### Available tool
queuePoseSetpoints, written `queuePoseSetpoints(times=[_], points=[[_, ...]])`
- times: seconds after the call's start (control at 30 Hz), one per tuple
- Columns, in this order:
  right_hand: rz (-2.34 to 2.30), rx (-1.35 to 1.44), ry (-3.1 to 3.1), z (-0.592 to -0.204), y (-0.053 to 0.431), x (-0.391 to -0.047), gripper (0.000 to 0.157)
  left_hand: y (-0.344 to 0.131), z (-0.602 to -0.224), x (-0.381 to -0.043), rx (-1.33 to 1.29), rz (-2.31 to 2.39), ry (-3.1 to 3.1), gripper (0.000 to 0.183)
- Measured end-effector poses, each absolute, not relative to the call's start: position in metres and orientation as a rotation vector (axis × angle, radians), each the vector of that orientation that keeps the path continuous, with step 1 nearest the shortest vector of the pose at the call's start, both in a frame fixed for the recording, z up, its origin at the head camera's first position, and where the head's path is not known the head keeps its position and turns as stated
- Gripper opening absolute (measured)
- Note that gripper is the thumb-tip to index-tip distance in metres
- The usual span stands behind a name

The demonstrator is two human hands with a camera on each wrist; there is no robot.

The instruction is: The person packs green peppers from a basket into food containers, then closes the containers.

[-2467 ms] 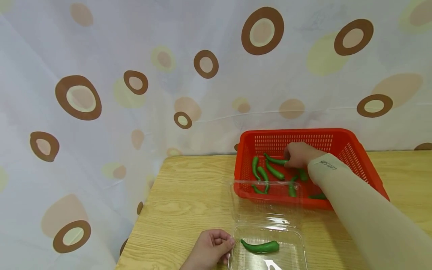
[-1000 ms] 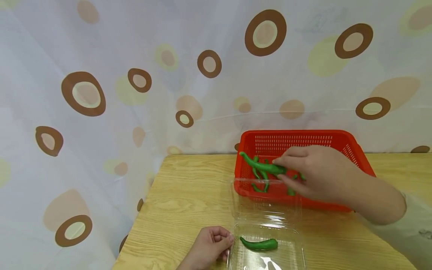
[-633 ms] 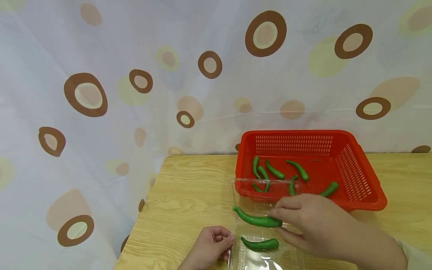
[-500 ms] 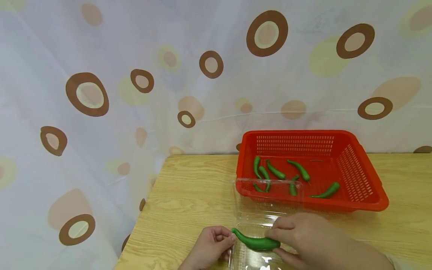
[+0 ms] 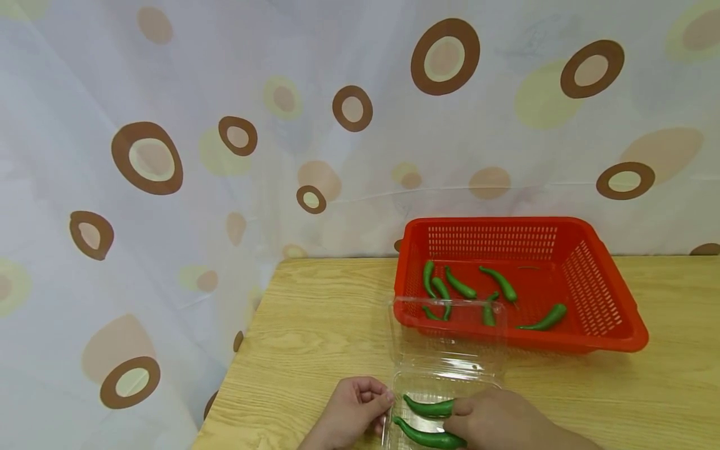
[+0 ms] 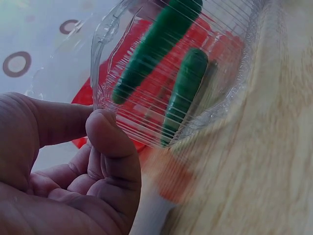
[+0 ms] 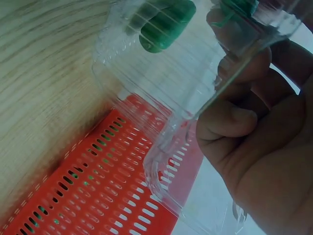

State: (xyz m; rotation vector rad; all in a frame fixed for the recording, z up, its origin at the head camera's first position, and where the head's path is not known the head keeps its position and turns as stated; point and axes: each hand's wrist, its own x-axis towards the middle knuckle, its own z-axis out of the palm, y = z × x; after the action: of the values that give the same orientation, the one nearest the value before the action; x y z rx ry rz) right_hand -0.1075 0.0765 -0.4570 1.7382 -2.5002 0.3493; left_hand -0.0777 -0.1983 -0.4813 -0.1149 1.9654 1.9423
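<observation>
A clear plastic clamshell container (image 5: 413, 356) lies opened out on the wooden table, its lid leaning toward the basket. At its left edge my left hand (image 5: 350, 409) pinches the rim between thumb and index finger, seen closely in the left wrist view. Inside the base are two green chili peppers, a far one (image 5: 427, 409) and a near one (image 5: 422, 434), roughly parallel. Reaching over the right rim, my right hand (image 5: 497, 419) holds the thick end of the near pepper. In the right wrist view, its fingertips are partly hidden by the plastic and that pepper (image 7: 239, 7).
Behind the container stands a red slotted plastic basket (image 5: 613, 340) with several green chili peppers (image 5: 499, 284) in it. The lid overlaps the basket's front left in view. A patterned curtain (image 5: 360, 156) hangs behind the wooden table (image 5: 315, 312).
My right hand has taken a chili pepper from the basket, carried it toward me and lowered it into the container, nearer me than the other pepper. My left hand has stayed at the rim.
</observation>
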Motion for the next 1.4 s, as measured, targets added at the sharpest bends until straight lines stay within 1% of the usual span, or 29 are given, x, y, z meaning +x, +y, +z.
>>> queuePoseSetpoints(times=[0.27, 0.53, 0.87, 1.4], points=[[0.287, 1.656, -2.658, -0.464, 0.076, -0.107, 0.021, -0.198, -0.481, -0.078, -0.119, 1.951, 1.949, 0.023], [0.186, 1.625, -2.677, -0.467, 0.075, -0.11, 0.027, -0.198, -0.481, -0.077, -0.102, 1.961, 1.941, 0.025], [0.09, 1.553, -2.626, -0.47, 0.074, -0.112, 0.03, -0.199, -0.484, -0.078, -0.11, 1.952, 1.95, 0.026], [0.095, 1.489, -2.669, -0.467, 0.072, -0.111, 0.033, -0.199, -0.484, -0.079, -0.134, 1.942, 1.956, 0.023]])
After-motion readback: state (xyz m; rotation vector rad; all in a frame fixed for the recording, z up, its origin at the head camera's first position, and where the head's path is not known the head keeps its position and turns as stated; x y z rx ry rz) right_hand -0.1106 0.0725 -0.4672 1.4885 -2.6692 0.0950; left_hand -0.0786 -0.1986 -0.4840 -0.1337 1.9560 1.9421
